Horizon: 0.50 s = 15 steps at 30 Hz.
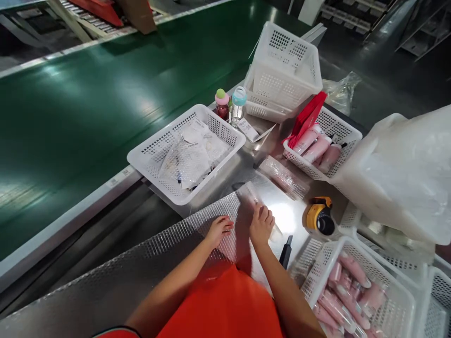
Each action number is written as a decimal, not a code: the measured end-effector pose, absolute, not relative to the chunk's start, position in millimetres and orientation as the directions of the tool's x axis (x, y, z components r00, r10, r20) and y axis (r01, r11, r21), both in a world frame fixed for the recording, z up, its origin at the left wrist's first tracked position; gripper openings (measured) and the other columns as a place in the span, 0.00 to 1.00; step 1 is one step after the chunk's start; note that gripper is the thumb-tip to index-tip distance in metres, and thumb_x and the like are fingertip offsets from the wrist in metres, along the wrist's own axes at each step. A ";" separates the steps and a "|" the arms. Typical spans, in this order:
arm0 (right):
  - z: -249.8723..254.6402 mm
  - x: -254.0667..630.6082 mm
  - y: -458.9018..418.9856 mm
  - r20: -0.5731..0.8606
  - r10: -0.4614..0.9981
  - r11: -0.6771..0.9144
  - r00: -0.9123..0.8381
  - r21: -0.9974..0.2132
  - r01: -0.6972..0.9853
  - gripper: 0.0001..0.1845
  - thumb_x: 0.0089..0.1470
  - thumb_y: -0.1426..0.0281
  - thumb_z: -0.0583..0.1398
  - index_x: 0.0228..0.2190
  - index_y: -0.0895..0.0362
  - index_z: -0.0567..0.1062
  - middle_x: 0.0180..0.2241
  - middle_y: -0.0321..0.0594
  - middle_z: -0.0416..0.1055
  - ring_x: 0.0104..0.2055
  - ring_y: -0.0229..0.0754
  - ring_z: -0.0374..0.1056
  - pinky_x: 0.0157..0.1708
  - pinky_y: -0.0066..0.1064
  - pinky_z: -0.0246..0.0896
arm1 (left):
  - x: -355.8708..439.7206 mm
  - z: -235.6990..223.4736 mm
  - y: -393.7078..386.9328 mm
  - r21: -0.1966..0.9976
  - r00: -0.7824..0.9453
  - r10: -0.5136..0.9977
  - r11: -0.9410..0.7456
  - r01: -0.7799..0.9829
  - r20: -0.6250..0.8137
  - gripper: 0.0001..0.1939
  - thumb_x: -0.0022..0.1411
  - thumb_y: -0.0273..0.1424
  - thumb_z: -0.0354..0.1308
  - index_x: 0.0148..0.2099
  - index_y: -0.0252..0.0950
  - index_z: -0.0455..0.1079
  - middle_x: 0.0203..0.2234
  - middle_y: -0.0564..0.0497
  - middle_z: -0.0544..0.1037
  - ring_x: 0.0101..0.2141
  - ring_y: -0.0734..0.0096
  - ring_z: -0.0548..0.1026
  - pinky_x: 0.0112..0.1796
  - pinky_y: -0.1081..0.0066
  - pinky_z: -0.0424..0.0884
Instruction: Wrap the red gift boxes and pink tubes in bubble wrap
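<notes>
A long clear bubble wrap sheet [197, 223] runs from the lower left to the middle of the metal table. My left hand [220, 232] rests on it near its right end, fingers slightly bent and lying on the film. Just to the right, my right hand [262, 226] has its fingers curled over a narrow roll of bubble wrap [251, 193]. Glare and blur hide whether anything is inside that roll. A bubble-wrapped bundle [283, 177] lies beyond my right hand. To its right stand a yellow and black tape dispenser [319, 216] and a black-handled cutter [286, 252].
A white basket [158, 150] of packed pouches stands ahead left, beside a green conveyor belt [105, 94]. Pink tubes fill a near-right basket [398, 300]; another basket [347, 124] holds tubes and red pouches. Stacked baskets [282, 70], drink bottles [238, 103] and a plastic bag [405, 173] surround the table.
</notes>
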State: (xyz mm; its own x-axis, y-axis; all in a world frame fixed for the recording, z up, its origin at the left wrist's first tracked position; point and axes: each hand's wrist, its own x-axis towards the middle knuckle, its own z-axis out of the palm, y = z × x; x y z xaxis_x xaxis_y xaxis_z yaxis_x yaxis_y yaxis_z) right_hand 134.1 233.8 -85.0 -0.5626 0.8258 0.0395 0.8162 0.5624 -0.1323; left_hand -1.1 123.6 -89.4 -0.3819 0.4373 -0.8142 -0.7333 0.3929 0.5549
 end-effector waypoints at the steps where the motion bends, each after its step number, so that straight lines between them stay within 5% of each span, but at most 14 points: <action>1: -82.0 136.3 231.2 0.015 0.800 0.596 -0.600 -0.133 0.792 0.30 0.65 0.76 0.48 0.66 0.56 0.65 0.61 0.59 0.65 0.58 0.59 0.62 0.57 0.55 0.57 | -1.7 -89.6 121.7 0.559 -0.382 0.443 0.392 -0.731 -0.811 0.14 0.57 0.35 0.65 0.44 0.36 0.70 0.35 0.45 0.81 0.33 0.66 0.80 0.35 0.68 0.73; 4: -76.9 141.6 227.1 -0.079 0.658 0.733 -0.749 -0.157 0.661 0.28 0.66 0.75 0.50 0.64 0.49 0.69 0.58 0.52 0.69 0.55 0.54 0.64 0.56 0.51 0.60 | -0.8 -92.3 120.4 0.587 -0.402 0.459 0.395 -0.707 -0.793 0.13 0.58 0.32 0.63 0.45 0.36 0.69 0.35 0.45 0.81 0.33 0.68 0.80 0.35 0.69 0.74; 7: -82.3 141.6 225.8 -0.133 0.501 0.832 -0.855 -0.198 0.518 0.26 0.66 0.73 0.54 0.61 0.42 0.72 0.60 0.47 0.69 0.61 0.55 0.61 0.64 0.57 0.50 | 2.2 -97.0 122.3 0.628 -0.440 0.462 0.424 -0.653 -0.770 0.11 0.60 0.32 0.61 0.45 0.36 0.69 0.36 0.45 0.82 0.32 0.68 0.80 0.36 0.67 0.75; 11: -95.0 133.0 225.0 -0.139 0.509 0.824 -0.849 -0.207 0.528 0.29 0.64 0.71 0.56 0.64 0.40 0.67 0.70 0.44 0.57 0.72 0.65 0.45 0.65 0.68 0.41 | 10.3 -98.2 116.0 0.707 -0.525 0.474 0.491 -0.509 -0.707 0.12 0.60 0.33 0.61 0.47 0.36 0.73 0.45 0.40 0.81 0.49 0.55 0.79 0.51 0.56 0.74; 13: -96.8 127.7 223.9 -0.152 0.568 0.785 -0.809 -0.195 0.587 0.33 0.64 0.71 0.55 0.68 0.45 0.62 0.73 0.47 0.50 0.73 0.69 0.42 0.64 0.68 0.44 | 16.5 -96.3 104.7 0.789 -0.583 0.572 0.575 -0.217 -0.577 0.18 0.59 0.29 0.62 0.53 0.39 0.75 0.59 0.40 0.75 0.64 0.48 0.67 0.64 0.49 0.61; 15: -94.9 123.9 223.1 -0.169 0.606 0.753 -0.777 -0.194 0.629 0.34 0.64 0.70 0.54 0.70 0.50 0.58 0.74 0.51 0.45 0.73 0.70 0.41 0.64 0.67 0.47 | 22.4 -94.9 90.1 0.721 -0.534 0.724 0.636 0.274 -0.436 0.31 0.57 0.26 0.63 0.63 0.43 0.71 0.71 0.44 0.61 0.72 0.42 0.50 0.69 0.40 0.42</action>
State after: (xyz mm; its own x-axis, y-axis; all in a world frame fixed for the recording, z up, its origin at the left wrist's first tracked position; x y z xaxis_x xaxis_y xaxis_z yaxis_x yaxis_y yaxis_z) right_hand 123.9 223.1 -94.9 -0.7773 0.6059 -0.1692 0.6290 0.7527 -0.1944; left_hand 22.4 90.1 -94.9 -0.5343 0.7242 -0.4359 0.2738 0.6362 0.7213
